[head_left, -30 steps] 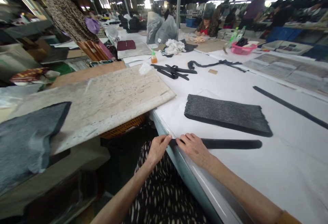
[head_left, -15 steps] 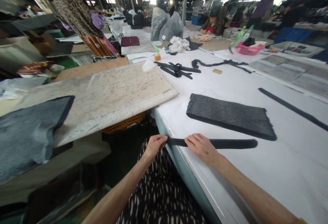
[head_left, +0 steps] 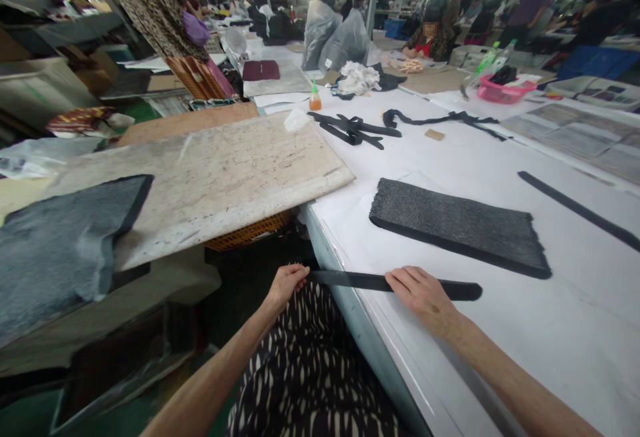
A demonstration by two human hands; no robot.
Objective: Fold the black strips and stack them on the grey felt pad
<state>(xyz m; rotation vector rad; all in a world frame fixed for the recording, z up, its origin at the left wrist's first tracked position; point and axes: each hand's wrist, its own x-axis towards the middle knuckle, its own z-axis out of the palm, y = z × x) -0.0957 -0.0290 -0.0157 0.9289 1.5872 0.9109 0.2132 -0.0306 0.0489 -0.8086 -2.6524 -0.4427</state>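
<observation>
Left hand (head_left: 286, 282) pinches one end of the strap (head_left: 360, 281), fingers closed on it, just off the table (head_left: 500, 370) edge. Right hand (head_left: 424, 295) lies flat with its fingers apart, pressing the strap onto the table. Strap lies near the grey mat (head_left: 460, 225), not touching it.

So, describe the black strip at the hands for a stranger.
Start at the white table, at its near edge. Nearer than the grey fuzzy panel lies a long black strip. Unlike the other black strips, it juts past the table's edge, left hand pinching its end, right hand resting on it.
</observation>
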